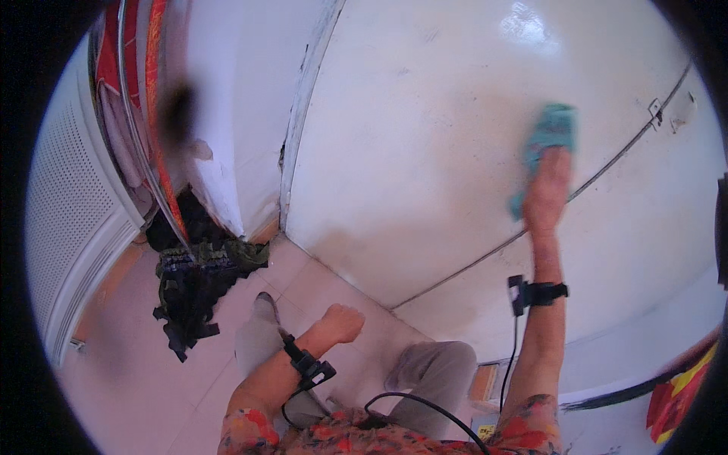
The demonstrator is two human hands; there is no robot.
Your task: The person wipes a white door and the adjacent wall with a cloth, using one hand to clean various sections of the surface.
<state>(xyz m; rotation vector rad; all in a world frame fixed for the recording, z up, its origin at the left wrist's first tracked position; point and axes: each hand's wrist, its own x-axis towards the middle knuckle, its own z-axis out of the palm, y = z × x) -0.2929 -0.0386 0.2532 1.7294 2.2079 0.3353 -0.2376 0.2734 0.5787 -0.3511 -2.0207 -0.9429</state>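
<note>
My right arm is stretched out, and my right hand [547, 193] is wrapped over a teal-green cloth [557, 125]. The cloth lies against a large white panel [394, 144] with brownish smudges and small dark specks; hand and cloth are slightly blurred. A dark gap crosses the panel just below the hand. Bent in front of my body, my left hand [341, 324] is closed in a fist over the pink tiled floor [205, 379], apart from the panel. Nothing shows in it. A black strap with a small device sits on each wrist.
A metal latch [655, 111] spans the gap at the right. To the left, a bundle of dark cloth [193, 280] lies on the floor below a mop-like pole [155, 152]. A perforated white cabinet [72, 197] stands at far left. Black cables hang from my wrists.
</note>
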